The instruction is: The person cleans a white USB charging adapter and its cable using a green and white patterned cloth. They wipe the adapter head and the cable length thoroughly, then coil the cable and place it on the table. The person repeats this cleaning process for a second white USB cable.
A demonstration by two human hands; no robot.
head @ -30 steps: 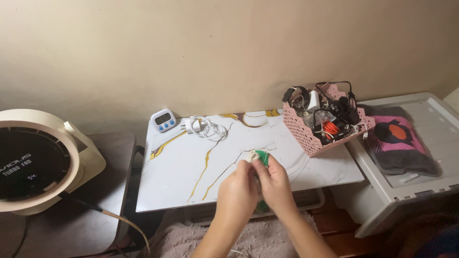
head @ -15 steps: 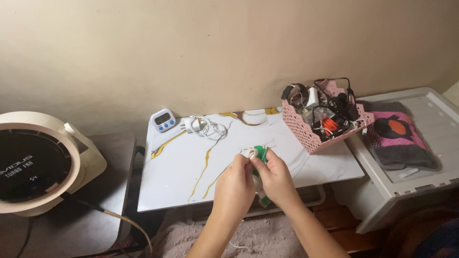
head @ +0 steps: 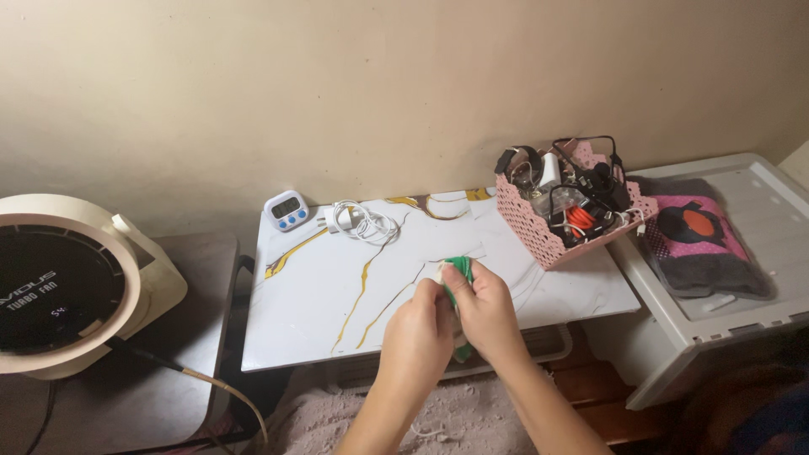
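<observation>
My left hand [head: 417,333] and my right hand [head: 484,312] meet over the front edge of a white marble-patterned table [head: 312,295]. Together they pinch a small green item [head: 459,268] with a whitish coiled cord at its top. Most of the item is hidden between my fingers; a bit of green shows below my right palm. Both hands are closed around it.
A pink lattice basket [head: 539,232] full of cables and chargers stands at the table's right. A white charger with coiled cable [head: 362,223] and a small white timer [head: 286,211] lie at the back. A round fan [head: 59,282] sits left; a white bin with dark-pink cloth [head: 704,244] right.
My hands have stayed at the same spot, fingers shifting slightly on the green item and cord. The view has barely moved.
</observation>
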